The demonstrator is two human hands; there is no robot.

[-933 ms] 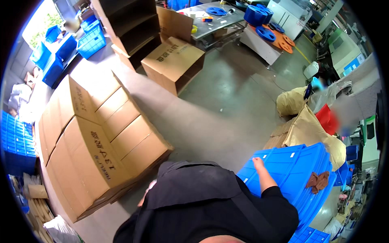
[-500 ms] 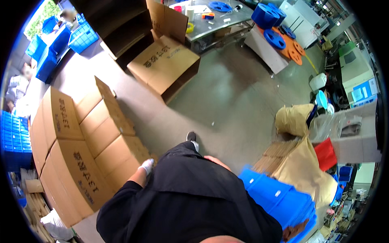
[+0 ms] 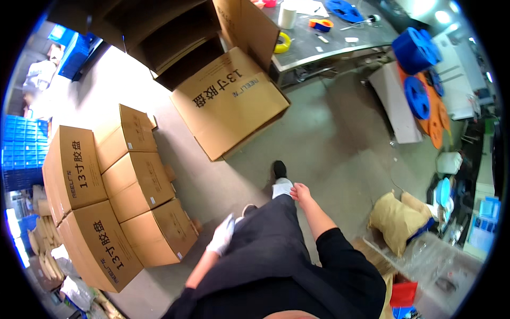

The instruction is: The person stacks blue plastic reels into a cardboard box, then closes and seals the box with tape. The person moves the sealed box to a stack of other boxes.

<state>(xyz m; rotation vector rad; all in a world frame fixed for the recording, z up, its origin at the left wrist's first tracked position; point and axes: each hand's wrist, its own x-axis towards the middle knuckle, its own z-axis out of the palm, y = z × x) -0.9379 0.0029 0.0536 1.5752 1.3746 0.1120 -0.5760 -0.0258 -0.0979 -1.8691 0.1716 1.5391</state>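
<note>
My left hand [image 3: 221,237], in a white glove, hangs beside my dark trousers, its fingers stretched out and slightly blurred. My bare right hand [image 3: 301,193] is in front of my right thigh, its fingers curled together. A white cloth-like patch [image 3: 282,187] lies at these fingertips, just behind my black shoe [image 3: 279,169]; whether it is held or is my sock I cannot tell. Several closed cardboard boxes [image 3: 139,183] stand in rows to the left of my left hand. Ahead is another cardboard box [image 3: 234,103], beside a large open carton [image 3: 180,40].
A metal table [image 3: 340,45] with tape rolls and a blue reel stands at the far side. Blue and orange reels [image 3: 417,98] are stacked at the far right. A brown sack [image 3: 397,220] and plastic-wrapped goods [image 3: 443,263] sit right. Blue crates [image 3: 24,143] line the left.
My view has shifted forward and turned; the boxes ahead look nearer. My right hand has come out in front of my thigh. The blue stack at right has mostly left view.
</note>
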